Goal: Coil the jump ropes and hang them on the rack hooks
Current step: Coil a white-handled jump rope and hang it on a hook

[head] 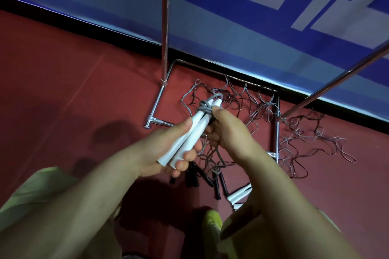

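Observation:
My left hand (168, 151) grips two white jump rope handles (189, 132) held side by side, pointing up and away. A grey cord (205, 107) is wound around their upper ends, with a small loop sticking out past the tips. My right hand (229, 130) holds the cord at that winding, fingers curled behind the handles. The metal rack's left upright (165, 27) rises ahead and its right upright (336, 82) slants up to the right. No hooks are in view.
A tangle of loose ropes (263, 111) lies on the red floor inside the rack's base frame (156, 103). Black handles (210, 176) and another white pair (240, 193) lie below my hands. A blue and white wall banner (252, 27) stands behind the rack. My yellow-green shoe (212, 221) shows at the bottom.

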Tool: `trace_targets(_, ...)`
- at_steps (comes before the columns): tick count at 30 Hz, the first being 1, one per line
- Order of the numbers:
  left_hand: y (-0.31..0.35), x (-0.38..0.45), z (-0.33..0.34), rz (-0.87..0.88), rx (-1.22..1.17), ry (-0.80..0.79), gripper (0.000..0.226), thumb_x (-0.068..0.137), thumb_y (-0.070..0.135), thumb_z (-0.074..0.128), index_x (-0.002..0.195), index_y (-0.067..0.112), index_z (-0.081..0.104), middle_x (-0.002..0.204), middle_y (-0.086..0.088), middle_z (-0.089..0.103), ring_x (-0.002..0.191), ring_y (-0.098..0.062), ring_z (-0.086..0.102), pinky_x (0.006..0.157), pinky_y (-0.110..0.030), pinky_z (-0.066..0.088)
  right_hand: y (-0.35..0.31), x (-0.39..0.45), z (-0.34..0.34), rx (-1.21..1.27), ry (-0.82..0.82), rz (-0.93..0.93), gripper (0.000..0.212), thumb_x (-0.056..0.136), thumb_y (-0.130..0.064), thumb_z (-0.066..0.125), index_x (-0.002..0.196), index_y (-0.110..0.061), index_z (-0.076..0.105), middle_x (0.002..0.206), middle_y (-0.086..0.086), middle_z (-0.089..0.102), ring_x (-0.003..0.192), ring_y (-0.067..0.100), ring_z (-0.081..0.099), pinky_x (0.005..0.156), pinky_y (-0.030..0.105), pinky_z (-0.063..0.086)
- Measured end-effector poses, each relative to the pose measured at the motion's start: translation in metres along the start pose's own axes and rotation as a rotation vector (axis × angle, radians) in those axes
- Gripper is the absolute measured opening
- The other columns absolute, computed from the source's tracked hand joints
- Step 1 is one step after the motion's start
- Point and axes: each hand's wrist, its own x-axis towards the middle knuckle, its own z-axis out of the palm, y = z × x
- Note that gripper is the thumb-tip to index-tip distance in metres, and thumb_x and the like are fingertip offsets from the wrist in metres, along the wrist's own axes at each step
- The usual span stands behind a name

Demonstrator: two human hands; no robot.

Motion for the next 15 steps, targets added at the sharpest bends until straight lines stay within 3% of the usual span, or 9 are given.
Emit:
trace_targets(3, 0.004, -0.001, 0.008, 0.016, 0.137, 0.162, 0.051, 0.073, 0.063, 0.044, 0.079, 0.015, 0.059, 0.052, 0.002, 0.047, 0.039, -0.012, 0.041, 0.038, -0.019, 0.035, 0.008, 0.003, -0.003, -0.162, -0.026, 0.041, 0.034, 0.093, -0.046, 0.035, 0.082, -0.016, 0.047, 0.068, 0.003, 0.038, 0.052, 0.013, 0.025, 0.049, 0.026, 0.025)
trace_targets(7, 0.001, 0.002, 0.004, -0.004, 0.199, 0.274, 0.049, 0.089, 0.057, 0.043, 0.081, 0.012, 0.058, 0.053, 0.003, 0.048, 0.040, -0.012, 0.040, 0.040, -0.019, 0.035, 0.013, -0.001, -0.002, -0.061, -0.004, 0.058, 0.033, 0.104, -0.036, 0.032, 0.084, -0.015, 0.047, 0.066, -0.001, 0.044, 0.049, 0.010, 0.029, 0.045, 0.022, 0.027)
trace_targets(10, 0.001, 0.004, 0.003, 0.016, 0.291, 0.363, 0.046, 0.091, 0.055, 0.044, 0.080, 0.013, 0.059, 0.056, 0.004, 0.047, 0.044, -0.011, 0.039, 0.043, -0.019, 0.034, 0.014, -0.001, 0.000, -0.034, 0.018, 0.089, 0.038, 0.102, -0.043, 0.033, 0.087, -0.014, 0.051, 0.068, 0.002, 0.046, 0.048, 0.010, 0.034, 0.044, 0.024, 0.028)
trace_targets(13, -0.004, 0.007, -0.001, 0.084, 0.600, 0.483, 0.050, 0.091, 0.056, 0.046, 0.081, 0.010, 0.061, 0.060, 0.004, 0.049, 0.053, -0.014, 0.044, 0.053, -0.027, 0.037, 0.015, -0.002, 0.003, -0.116, -0.003, 0.164, 0.059, 0.084, -0.071, 0.037, 0.084, -0.014, 0.053, 0.069, 0.008, 0.040, 0.050, 0.015, 0.030, 0.045, 0.027, 0.024)
trace_targets(15, -0.007, 0.008, -0.001, 0.128, 0.862, 0.586, 0.053, 0.085, 0.064, 0.046, 0.079, 0.013, 0.060, 0.063, 0.003, 0.054, 0.060, -0.019, 0.053, 0.058, -0.033, 0.041, 0.013, -0.002, 0.004, -0.153, 0.016, 0.212, 0.060, 0.083, -0.075, 0.039, 0.083, -0.016, 0.050, 0.064, 0.000, 0.040, 0.047, 0.011, 0.029, 0.044, 0.025, 0.023)
